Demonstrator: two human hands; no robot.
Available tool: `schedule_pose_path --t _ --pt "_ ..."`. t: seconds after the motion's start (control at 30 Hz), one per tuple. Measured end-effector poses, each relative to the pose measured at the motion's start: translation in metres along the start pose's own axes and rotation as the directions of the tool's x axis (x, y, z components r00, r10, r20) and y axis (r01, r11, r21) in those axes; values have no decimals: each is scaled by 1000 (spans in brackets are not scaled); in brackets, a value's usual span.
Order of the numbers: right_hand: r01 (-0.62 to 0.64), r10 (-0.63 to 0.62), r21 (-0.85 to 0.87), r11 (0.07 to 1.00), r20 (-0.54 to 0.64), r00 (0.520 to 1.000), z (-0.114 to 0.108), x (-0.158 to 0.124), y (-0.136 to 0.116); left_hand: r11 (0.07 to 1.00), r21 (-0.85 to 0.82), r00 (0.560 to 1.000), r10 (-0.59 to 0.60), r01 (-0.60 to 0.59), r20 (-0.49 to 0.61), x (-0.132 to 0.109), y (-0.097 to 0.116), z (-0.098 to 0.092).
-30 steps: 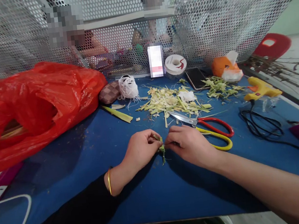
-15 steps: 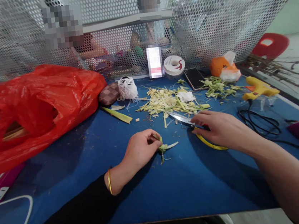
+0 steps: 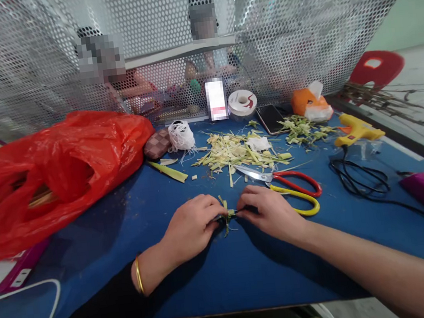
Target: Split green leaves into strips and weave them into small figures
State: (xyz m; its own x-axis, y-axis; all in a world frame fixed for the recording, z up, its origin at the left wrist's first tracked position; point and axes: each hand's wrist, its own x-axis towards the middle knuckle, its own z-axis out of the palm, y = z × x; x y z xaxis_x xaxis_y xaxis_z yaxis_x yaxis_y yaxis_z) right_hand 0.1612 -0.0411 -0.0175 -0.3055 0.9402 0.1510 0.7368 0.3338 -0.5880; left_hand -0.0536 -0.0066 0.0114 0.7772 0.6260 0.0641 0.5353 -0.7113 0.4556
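Observation:
Between my two hands is a small piece woven from green leaf strips [image 3: 227, 213], with short ends sticking out. My left hand [image 3: 191, 225], with a gold bangle at the wrist, pinches its left side. The fingers of my right hand [image 3: 269, 211] are closed on its right side. Just beyond my right hand lie scissors [image 3: 295, 182] with one red and one yellow handle, blades pointing left, partly behind my knuckles. A heap of cut leaf scraps [image 3: 230, 152] spreads past the blade tips.
A red plastic bag [image 3: 118, 139] bulges at left, beside a ball of white string [image 3: 182, 136]. A lit phone [image 3: 216, 100], a ribbon spool [image 3: 243, 103] and a dark phone [image 3: 270, 119] stand or lie at the back. At right is a yellow glue gun [image 3: 357, 129] with its cord.
My right hand has let go of the scissors, which now lie on the table. It has moved left to the woven leaf piece. The view has shifted slightly.

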Motion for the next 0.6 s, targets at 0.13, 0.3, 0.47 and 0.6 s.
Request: schedule_pose_path --t 0.13,0.3,0.47,0.6 --pt "14 -14 12 1000 -11 1000 3 2 -1 994 62 995 93 -95 34 3 -4 4" --pt "-9 10 48 999 -21 1000 4 2 -1 987 -37 988 156 -155 18 15 -9 6" --pt "12 -10 43 999 -44 999 7 1 3 988 -42 989 151 -151 0 18 -12 6" --pt "7 -5 44 999 -38 999 8 2 4 972 -224 994 45 -67 -101 17 -13 9"
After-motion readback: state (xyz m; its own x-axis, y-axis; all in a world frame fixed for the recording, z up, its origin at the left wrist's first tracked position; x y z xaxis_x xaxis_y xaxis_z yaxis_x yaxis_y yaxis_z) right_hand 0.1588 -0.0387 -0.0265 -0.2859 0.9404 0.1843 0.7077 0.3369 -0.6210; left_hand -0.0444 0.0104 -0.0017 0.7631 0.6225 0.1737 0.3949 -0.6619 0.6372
